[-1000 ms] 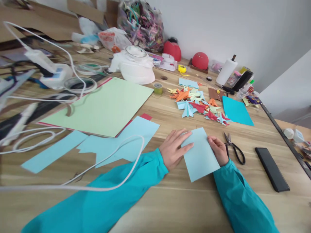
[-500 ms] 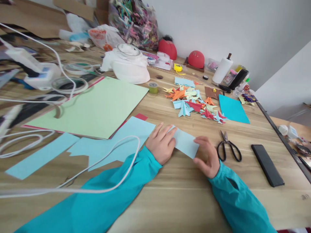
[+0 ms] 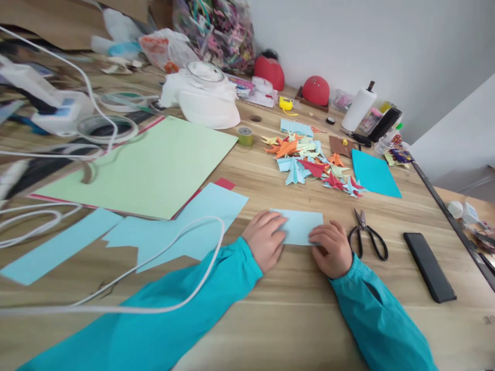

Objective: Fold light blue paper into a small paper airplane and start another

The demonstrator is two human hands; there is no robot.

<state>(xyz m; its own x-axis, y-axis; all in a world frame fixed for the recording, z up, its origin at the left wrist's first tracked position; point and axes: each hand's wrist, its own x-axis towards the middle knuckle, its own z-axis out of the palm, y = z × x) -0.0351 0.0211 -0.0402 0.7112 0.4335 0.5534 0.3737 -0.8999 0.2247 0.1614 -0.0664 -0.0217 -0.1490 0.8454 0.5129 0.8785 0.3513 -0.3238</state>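
A small light blue paper rectangle (image 3: pixel 299 228) lies on the wooden table in front of me. My left hand (image 3: pixel 267 239) grips its left end, fingers together over the edge and the thumb tucked near. At the opposite end my right hand (image 3: pixel 331 248) has its curled fingers and thumb closed on the right edge. To the left spread larger cut light blue sheets (image 3: pixel 216 216) with a jagged edge, and a long light blue strip (image 3: pixel 64 246). Black-handled scissors (image 3: pixel 362 226) rest just right of my right hand, their blades partly apart.
A white cable (image 3: pixel 193 293) loops over my left sleeve. Folded paper shapes (image 3: pixel 309 165) are heaped beyond my hands, near a turquoise sheet (image 3: pixel 375 172). A black phone (image 3: pixel 429 267) lies at right. Large green paper (image 3: pixel 150 170), a tape spool (image 3: pixel 245 136) and a white cap (image 3: pixel 209 105) sit farther back.
The small blue paper has turned from slanting to nearly level with the table's front. My right hand's fingers have closed onto its right edge, and my left hand has shifted slightly nearer and right.
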